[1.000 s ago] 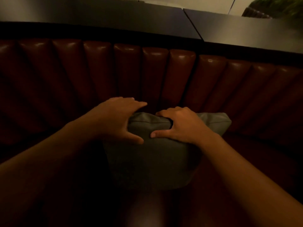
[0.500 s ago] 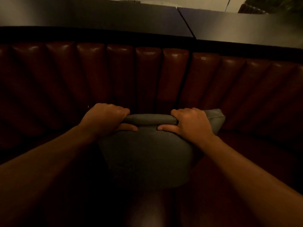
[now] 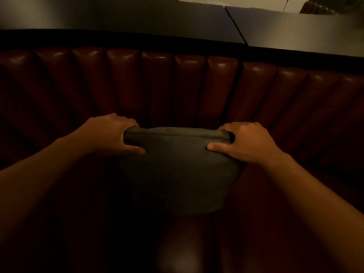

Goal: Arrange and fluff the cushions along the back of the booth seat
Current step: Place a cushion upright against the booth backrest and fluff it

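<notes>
A grey-green cushion [image 3: 177,174] stands upright on the dark red booth seat [image 3: 275,223], close to the channelled red leather backrest [image 3: 189,85]. My left hand [image 3: 110,133] grips the cushion's top left corner, fingers behind it and thumb across the front. At the top right corner my right hand [image 3: 248,142] holds on the same way. Both of my forearms reach in from the lower corners of the view. The cushion's lower edge is lost in shadow.
The curved backrest runs the full width of the view. Behind its dark top rail lie two grey tabletops [image 3: 295,28] with a seam between them. The light is dim, and the seat to the left is almost black.
My hands have slid apart from the middle of the cushion's top edge to its two corners. The cushion now looks wider, rounder and more upright.
</notes>
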The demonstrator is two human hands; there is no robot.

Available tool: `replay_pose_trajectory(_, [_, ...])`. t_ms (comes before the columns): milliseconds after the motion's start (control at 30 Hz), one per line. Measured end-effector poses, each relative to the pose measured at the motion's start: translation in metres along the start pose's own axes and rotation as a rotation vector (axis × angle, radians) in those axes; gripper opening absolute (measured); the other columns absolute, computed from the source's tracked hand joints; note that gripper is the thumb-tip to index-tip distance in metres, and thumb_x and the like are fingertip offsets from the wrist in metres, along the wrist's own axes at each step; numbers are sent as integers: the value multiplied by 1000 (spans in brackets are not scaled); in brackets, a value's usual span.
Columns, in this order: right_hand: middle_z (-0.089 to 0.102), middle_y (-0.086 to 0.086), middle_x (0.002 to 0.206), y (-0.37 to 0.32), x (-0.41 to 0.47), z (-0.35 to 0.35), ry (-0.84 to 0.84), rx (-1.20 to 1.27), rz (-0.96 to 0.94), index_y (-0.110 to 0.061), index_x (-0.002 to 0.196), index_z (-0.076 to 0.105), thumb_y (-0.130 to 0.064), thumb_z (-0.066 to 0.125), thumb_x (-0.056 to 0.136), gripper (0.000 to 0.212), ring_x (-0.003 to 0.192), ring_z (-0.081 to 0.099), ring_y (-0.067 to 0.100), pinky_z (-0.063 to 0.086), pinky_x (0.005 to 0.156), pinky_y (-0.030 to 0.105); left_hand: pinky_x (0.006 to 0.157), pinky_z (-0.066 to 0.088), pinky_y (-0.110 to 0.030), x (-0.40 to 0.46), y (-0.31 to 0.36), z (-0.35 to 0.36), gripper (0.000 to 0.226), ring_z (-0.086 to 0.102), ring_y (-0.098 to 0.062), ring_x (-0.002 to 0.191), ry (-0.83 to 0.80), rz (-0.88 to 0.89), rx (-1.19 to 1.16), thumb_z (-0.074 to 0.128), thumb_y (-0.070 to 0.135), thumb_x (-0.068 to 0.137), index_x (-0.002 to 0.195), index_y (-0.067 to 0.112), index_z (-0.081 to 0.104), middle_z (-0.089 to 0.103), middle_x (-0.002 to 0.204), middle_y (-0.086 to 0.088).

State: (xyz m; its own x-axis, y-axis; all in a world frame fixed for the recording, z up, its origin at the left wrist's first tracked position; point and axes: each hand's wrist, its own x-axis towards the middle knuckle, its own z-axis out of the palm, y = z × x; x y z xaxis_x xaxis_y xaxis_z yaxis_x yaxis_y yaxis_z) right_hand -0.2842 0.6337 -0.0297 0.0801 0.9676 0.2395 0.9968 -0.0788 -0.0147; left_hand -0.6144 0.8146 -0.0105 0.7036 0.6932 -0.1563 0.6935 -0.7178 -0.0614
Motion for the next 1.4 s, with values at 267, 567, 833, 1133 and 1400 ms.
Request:
replay_pose_trajectory(267, [70, -9, 102, -3, -5, 22, -2, -96, -7, -40, 120, 63, -98, 21, 71, 87, 94, 64, 16, 36, 78, 34, 90, 48, -29, -15, -20, 38, 52, 60, -9, 101, 281, -38, -654, 88, 52, 64, 107, 44, 60, 61, 110, 11])
replay_pose_trajectory(567, [60, -6, 65, -102, 56, 5, 207, -113, -161, -29, 76, 61, -87, 31, 80, 65, 60, 60, 18, 33, 63, 30, 84, 49, -20, -74, -119, 21, 43, 60, 0, 98, 306, -99, -704, 88, 35, 70, 108, 32, 67, 65, 106, 14])
replay_pose_trajectory(833, [51, -4, 60, -217, 136, 0, 245, -22, -289, -27, 72, 52, -83, 38, 82, 58, 55, 43, 14, 30, 61, 28, 89, 43, -14, -147, -222, 14, 51, 61, -7, 104, 464, -249, -620, 86, 37, 73, 119, 30, 65, 66, 116, 8])
replay_pose_trajectory(1133, [50, -7, 65, -295, 214, 36, 135, 6, -385, -25, 81, 61, -90, 37, 81, 70, 61, 48, 14, 32, 63, 31, 89, 42, -14, -181, -294, 38, 52, 62, -9, 105, 505, -411, -598, 86, 36, 73, 120, 32, 65, 67, 117, 6])
replay_pose_trajectory(1400, [48, -10, 65, -327, 268, 60, 80, 67, -441, -27, 83, 63, -91, 38, 79, 69, 60, 47, 12, 31, 62, 29, 82, 38, -11, -173, -334, 46, 50, 58, -10, 105, 459, -519, -580, 84, 32, 76, 121, 34, 62, 62, 118, 6])
